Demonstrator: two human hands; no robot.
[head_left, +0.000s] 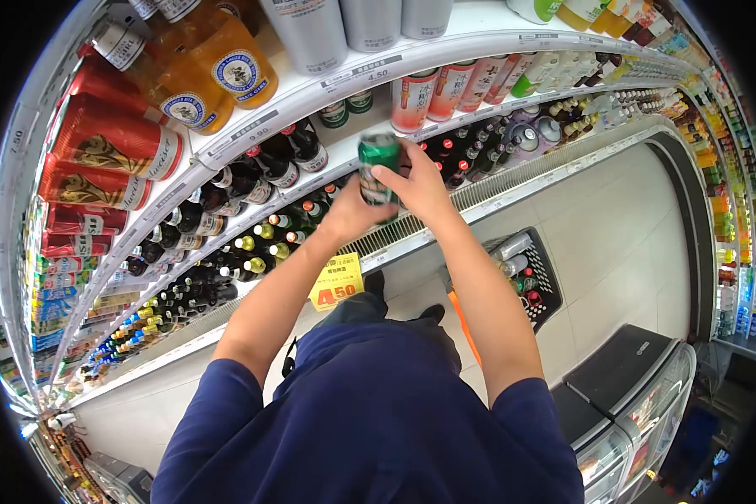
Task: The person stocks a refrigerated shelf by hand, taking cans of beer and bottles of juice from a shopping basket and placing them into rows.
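Both of my hands hold one green drink can (380, 153) in front of the shelves. My left hand (351, 210) wraps its lower end from the left. From the right, my right hand (417, 185) grips it with the thumb across its side. The can is tilted and slightly blurred, and my fingers cover part of its label. Just behind it, two green cans (334, 114) stand on the shelf beside a row of red and white cans (416, 102).
Curved shelves hold amber bottles (237, 71), red cans (113, 139) and dark bottles (298, 147). A yellow price sign (336, 281) hangs below the lower shelf. On the floor to the right stands a black basket (548, 290) with bottles inside. A glass-topped freezer (622, 370) is behind it.
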